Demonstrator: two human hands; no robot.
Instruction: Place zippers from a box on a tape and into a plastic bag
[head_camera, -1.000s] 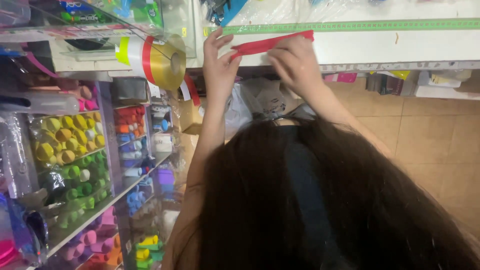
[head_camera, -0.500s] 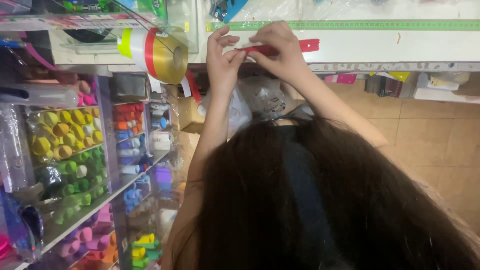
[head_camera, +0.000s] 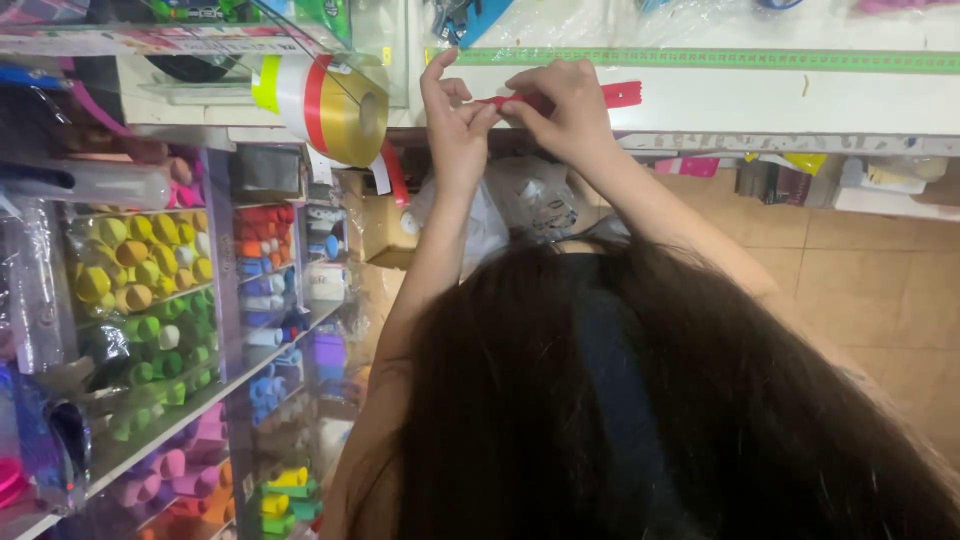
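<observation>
A thin, flat strip of red ribbon lay along the front edge of the white table, just below a long green measuring tape fixed flat to its top. The left hand and the right hand met at the strip's left part, each grip pinched together on the ribbon, while its short free end stuck out to the right. Just beside the left hand hung round spools of glossy gold, red and white ribbon.
</observation>
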